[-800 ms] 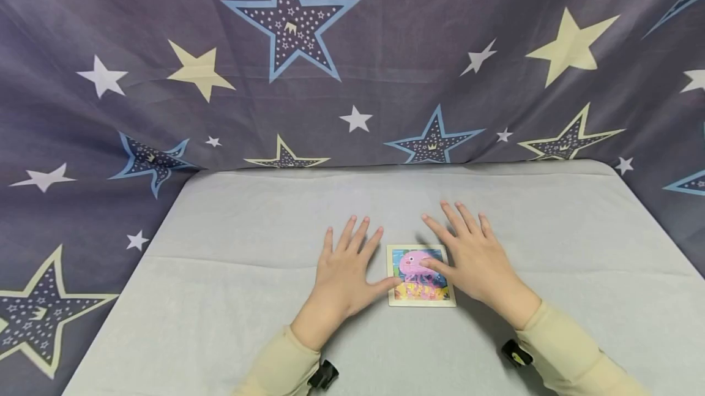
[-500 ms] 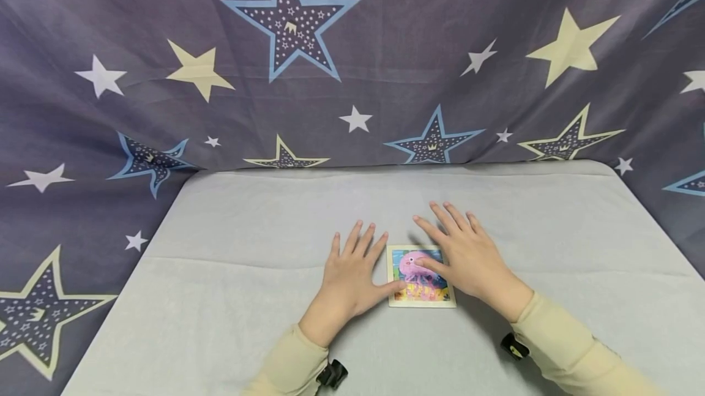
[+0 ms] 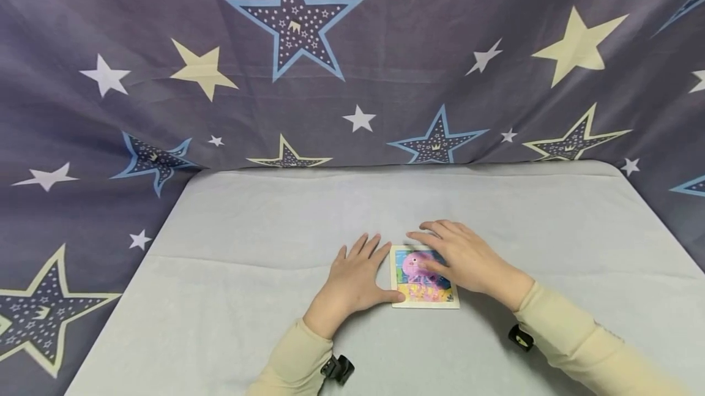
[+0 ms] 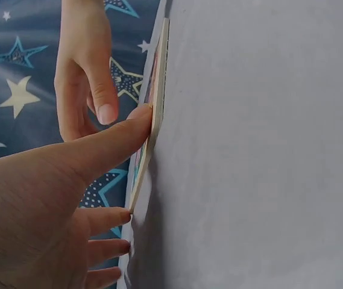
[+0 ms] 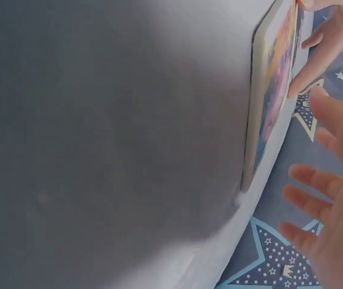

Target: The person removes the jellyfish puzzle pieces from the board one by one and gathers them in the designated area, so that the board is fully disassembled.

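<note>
A small square picture puzzle (image 3: pixel 425 305) with a pale frame lies flat on the grey cloth, showing a pink octopus-like sea creature over blue and yellow. My left hand (image 3: pixel 352 283) is at its left side, thumb resting on the lower left of the frame and index fingertip at the upper left corner. In the left wrist view that thumb (image 4: pixel 114 141) lies against the board's edge. Above the puzzle's right part hovers my right hand (image 3: pixel 468 258), fingers slightly bent and holding nothing. Its thumb covers part of the picture. The right wrist view shows these fingers (image 5: pixel 313 205) apart from the board (image 5: pixel 254 132).
Grey cloth (image 3: pixel 248 322) covers the table around the puzzle. A dark curtain with stars (image 3: pixel 352 35) hangs behind the table's back edge and along both sides. Each sleeve carries a small black device at the wrist, such as the left one (image 3: pixel 338 369).
My left hand has shifted right and slightly nearer, its thumb moving down to the puzzle's lower left. My right hand's fingers have drawn in and bent more. The puzzle stays almost in place.
</note>
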`<state>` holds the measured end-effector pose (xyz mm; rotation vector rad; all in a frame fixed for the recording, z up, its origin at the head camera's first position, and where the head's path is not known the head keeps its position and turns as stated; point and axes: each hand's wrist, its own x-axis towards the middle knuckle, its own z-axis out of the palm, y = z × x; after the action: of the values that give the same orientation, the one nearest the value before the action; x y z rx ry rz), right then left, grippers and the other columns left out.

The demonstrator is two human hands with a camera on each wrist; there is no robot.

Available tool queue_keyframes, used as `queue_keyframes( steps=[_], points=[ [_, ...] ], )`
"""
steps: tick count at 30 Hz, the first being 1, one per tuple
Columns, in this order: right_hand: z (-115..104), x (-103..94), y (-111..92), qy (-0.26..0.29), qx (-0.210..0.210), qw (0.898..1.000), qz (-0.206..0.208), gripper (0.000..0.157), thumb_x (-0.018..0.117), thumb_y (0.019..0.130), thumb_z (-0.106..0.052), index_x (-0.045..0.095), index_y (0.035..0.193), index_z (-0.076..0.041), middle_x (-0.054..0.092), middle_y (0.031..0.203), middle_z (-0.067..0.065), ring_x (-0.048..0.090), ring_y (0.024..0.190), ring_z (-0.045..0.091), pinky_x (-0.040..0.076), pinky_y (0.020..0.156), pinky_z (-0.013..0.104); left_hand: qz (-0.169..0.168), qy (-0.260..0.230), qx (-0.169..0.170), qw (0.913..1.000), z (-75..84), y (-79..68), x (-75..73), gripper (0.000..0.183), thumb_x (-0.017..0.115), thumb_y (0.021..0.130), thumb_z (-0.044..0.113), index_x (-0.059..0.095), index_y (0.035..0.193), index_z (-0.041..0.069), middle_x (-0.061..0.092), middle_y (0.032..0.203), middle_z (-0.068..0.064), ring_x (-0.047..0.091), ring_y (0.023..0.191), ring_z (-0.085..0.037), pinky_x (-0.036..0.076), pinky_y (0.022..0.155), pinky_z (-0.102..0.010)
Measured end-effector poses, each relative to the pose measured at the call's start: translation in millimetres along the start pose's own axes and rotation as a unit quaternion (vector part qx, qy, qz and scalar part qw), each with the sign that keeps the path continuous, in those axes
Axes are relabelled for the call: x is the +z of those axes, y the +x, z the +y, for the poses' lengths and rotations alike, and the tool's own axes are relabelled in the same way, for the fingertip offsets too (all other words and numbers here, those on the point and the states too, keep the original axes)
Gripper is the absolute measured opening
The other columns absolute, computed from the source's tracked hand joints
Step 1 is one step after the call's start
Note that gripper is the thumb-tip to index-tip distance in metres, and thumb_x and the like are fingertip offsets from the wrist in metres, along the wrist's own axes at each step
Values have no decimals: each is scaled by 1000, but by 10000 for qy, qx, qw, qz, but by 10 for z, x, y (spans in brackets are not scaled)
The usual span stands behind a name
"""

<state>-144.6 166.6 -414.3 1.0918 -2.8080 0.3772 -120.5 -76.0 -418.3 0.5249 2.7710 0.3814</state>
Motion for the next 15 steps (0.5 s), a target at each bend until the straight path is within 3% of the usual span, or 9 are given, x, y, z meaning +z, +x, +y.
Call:
queue_keyframes(
  steps=[10,15],
  points=[
    [48,26,110,30,-1007,9948,-168,36,76,96,-26,69,131,-16,66,114,1,65,103,18,57,92,42,-5,-185,155,9997,15,20,5,97,78,83,64,42,161,18,29,171,-6,23,159,-32,24,124,-64],
    [111,33,166,61,-1232,9917,-373,31,74,98,-20,70,129,-17,65,113,-1,64,96,14,58,88,38,-24,-239,134,9996,10,25,-6,97,78,83,64,42,161,20,29,171,-4,23,159,-31,23,125,-63]
  ],
)
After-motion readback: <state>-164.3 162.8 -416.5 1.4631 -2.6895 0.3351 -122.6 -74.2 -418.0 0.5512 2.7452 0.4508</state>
